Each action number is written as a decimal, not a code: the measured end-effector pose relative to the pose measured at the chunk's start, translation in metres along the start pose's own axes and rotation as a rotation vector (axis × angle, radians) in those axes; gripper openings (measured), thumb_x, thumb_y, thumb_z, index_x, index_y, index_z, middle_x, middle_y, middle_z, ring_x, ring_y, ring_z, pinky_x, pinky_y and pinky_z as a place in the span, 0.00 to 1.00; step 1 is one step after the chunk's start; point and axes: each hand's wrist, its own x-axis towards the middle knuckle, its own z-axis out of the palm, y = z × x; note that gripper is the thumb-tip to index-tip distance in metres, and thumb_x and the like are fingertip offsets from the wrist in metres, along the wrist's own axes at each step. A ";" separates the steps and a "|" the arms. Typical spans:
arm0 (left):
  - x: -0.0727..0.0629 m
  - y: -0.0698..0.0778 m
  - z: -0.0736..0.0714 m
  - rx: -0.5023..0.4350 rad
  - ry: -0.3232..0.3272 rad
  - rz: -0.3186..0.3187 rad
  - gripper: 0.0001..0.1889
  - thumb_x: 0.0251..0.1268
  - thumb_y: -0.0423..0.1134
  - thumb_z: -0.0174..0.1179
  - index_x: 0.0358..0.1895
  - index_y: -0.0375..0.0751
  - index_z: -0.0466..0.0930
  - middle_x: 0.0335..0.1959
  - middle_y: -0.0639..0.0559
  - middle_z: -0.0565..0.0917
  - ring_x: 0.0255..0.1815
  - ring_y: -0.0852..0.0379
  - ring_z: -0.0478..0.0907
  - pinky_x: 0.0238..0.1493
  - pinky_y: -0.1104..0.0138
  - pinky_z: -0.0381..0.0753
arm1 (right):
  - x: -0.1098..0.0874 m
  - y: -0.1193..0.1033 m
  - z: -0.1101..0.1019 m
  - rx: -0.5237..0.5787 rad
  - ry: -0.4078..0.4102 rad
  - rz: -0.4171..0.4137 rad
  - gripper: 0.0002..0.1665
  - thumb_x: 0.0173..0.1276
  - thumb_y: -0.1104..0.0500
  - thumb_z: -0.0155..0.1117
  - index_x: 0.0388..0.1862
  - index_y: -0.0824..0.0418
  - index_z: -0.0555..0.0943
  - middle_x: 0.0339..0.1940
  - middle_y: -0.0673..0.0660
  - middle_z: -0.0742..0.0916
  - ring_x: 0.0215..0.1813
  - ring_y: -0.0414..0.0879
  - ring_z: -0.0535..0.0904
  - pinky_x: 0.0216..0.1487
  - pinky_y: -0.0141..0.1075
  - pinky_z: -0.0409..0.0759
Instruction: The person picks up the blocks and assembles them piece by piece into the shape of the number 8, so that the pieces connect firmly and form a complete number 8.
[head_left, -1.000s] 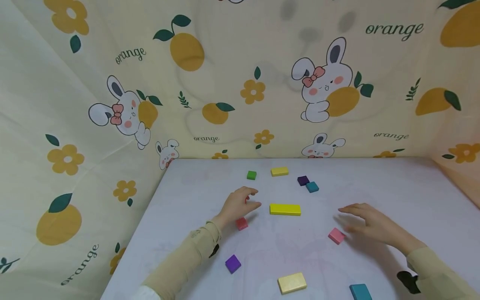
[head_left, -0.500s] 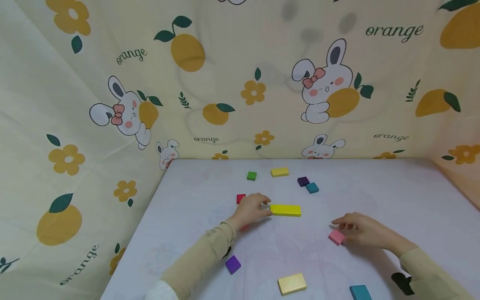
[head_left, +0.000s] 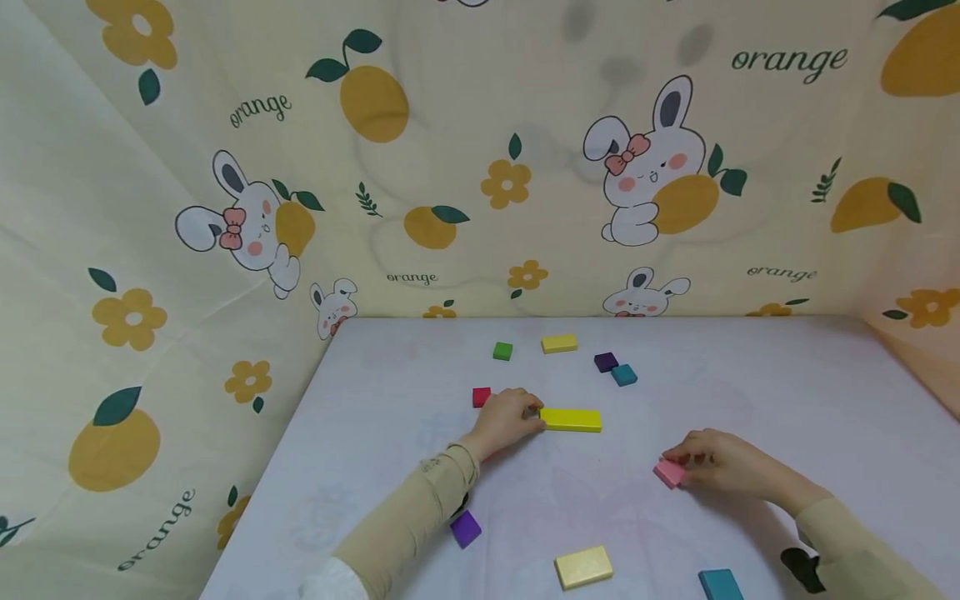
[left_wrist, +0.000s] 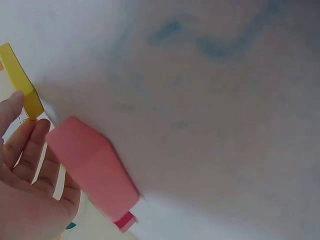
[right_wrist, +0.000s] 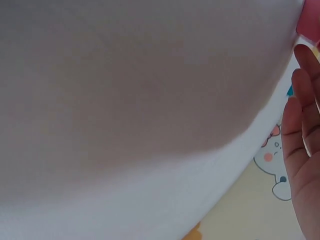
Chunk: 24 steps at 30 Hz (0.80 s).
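At the middle of the table, my left hand (head_left: pixel 504 421) holds the left end of a long yellow block (head_left: pixel 572 420) between thumb and fingertips. The left wrist view shows the thumb on one side of that yellow block (left_wrist: pixel 21 82) and a fingertip at its end. A pinkish-red block (left_wrist: pixel 95 167) lies beside the palm there, mostly hidden under the hand in the head view. On the right, my right hand (head_left: pixel 723 462) pinches a small pink block (head_left: pixel 667 473) at its right side. Only a corner of this pink block (right_wrist: pixel 310 22) shows in the right wrist view.
A red block (head_left: pixel 481 397) lies just behind the left hand. Farther back are green (head_left: pixel 502 351), pale yellow (head_left: pixel 558 343), dark purple (head_left: pixel 605 362) and teal (head_left: pixel 624 375) blocks. Purple (head_left: pixel 466 529), cream (head_left: pixel 583 567) and blue-teal (head_left: pixel 721 584) blocks lie nearer the front.
My left hand has moved right, from near the red block to the yellow block's end. My right hand has come down and left onto the pink block, which has shifted slightly left.
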 end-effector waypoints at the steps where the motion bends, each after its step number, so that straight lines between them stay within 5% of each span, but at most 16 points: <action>1: 0.000 0.000 0.000 0.000 0.004 0.001 0.16 0.57 0.49 0.63 0.47 0.50 0.82 0.41 0.57 0.84 0.41 0.60 0.77 0.45 0.68 0.73 | 0.000 0.000 0.001 -0.003 0.006 -0.001 0.20 0.57 0.51 0.67 0.46 0.60 0.83 0.36 0.45 0.83 0.35 0.28 0.68 0.34 0.26 0.72; 24: 0.000 0.000 0.002 -0.026 0.037 0.016 0.15 0.58 0.47 0.63 0.47 0.49 0.84 0.42 0.57 0.86 0.36 0.62 0.75 0.39 0.74 0.71 | 0.026 -0.030 0.009 -0.191 0.023 0.160 0.18 0.53 0.51 0.71 0.42 0.57 0.86 0.32 0.43 0.84 0.34 0.37 0.71 0.32 0.27 0.71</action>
